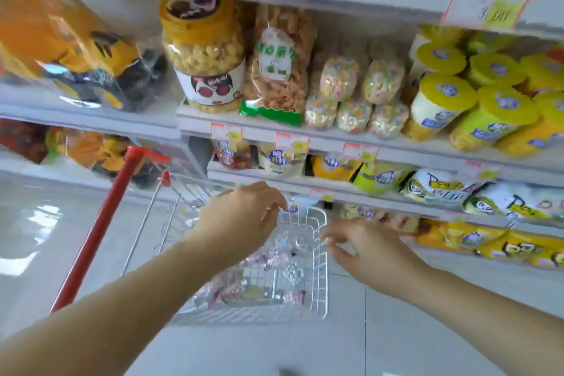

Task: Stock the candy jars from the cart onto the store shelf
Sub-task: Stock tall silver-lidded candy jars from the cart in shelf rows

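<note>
First, toy trucks (76, 49): orange and black, in clear bags, on the far left shelves.
Cart (320, 293): a white wire basket with a red handle (103, 232), standing on the floor in front of the shelf (335, 135).
Left arm: bare, stretched forward from the near left, over the basket.
Left hand (241, 217): palm down above the cart's far end, wrist bent; its fingers (274, 214) hang loosely curled and hold nothing.
Cart load (268, 281): small clear candy items with pink and white contents lie on the basket floor; blur hides their exact form.
Big jar (207, 55): orange lid, pale puffs inside, a white label with a cartoon face in red glasses.
Snack bag (279, 64): upright, just right of the big jar; its green writing is too blurred to read.
Candy jars (338, 79): clear, filled with pastel sweets, lying on their sides in two rows on the middle shelf, between the snack bag and the tubs.
Right arm: bare, reaching in from the near right.
Right hand (366, 253): at the cart's right rim; its fingers (331, 238) are curled, but I cannot tell whether they pinch the wire.
Yellow-lidded tubs (442, 107): stacked on their sides at the far right.
Price tag (488, 6): reads "3.00".
</note>
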Demonstrator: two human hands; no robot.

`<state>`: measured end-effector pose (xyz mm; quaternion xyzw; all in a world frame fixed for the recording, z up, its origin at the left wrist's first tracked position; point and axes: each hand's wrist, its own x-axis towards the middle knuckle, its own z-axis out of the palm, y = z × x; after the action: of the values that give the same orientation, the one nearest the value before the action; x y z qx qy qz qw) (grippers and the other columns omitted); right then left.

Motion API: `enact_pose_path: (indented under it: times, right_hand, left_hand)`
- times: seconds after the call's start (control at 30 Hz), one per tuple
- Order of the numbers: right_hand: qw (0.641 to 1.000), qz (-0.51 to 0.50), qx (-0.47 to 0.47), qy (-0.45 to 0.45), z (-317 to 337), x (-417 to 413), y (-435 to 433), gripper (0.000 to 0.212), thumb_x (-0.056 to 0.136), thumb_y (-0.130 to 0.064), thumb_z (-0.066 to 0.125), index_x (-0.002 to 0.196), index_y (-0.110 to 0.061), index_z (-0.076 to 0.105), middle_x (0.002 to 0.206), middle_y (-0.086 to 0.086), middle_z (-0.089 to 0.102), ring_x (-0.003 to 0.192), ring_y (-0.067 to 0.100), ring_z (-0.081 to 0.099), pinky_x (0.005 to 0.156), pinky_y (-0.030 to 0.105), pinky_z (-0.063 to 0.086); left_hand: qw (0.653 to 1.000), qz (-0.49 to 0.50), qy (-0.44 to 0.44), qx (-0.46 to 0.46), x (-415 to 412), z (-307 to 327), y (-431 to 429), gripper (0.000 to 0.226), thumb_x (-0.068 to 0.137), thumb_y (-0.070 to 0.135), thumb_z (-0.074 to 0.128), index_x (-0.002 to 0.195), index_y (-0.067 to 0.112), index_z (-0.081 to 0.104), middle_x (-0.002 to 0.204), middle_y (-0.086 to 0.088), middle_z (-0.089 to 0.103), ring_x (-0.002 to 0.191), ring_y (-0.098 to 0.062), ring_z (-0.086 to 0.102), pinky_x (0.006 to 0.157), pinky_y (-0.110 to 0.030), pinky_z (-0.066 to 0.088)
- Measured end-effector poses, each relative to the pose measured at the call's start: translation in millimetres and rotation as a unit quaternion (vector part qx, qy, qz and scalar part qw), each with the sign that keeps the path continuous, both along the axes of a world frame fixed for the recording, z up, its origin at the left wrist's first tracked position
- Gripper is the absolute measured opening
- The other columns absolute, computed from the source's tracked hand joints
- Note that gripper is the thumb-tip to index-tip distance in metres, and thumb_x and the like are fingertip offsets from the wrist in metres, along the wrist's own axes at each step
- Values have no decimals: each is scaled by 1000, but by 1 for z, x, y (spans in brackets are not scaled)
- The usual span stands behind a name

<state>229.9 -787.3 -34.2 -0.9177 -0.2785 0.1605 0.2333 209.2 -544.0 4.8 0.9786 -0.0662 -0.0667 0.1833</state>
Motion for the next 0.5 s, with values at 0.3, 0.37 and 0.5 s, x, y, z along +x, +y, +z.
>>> enact_pose_path:
  times: [0.3,0.37,0.5]
  right_hand:
    - [983,34,-75,164,-162,-54,80,24,95,-27,51,114,-30,64,101,-10,68,97,14,61,83,31,49]
    - [971,52,-124,199,-194,-56,100,27,94,-26,53,119,-28,63,111,-6,67,103,19,61,87,33,50]
    - [944,88,-225,227,-260,-50,128,24,90,-23,52,113,-23,61,117,3,63,108,28,59,88,36,50]
  left_hand:
    - [961,139,234,49,-93,-164,82,25,97,32,48,116,38,62,117,13,62,100,-15,63,75,-28,47]
    - [955,140,259,48,-107,-182,94,25,98,34,46,118,37,61,119,14,61,102,-15,62,76,-29,48]
    - [947,129,293,18,-113,-206,113,26,99,35,47,122,36,59,122,11,59,103,-18,63,80,-33,50]
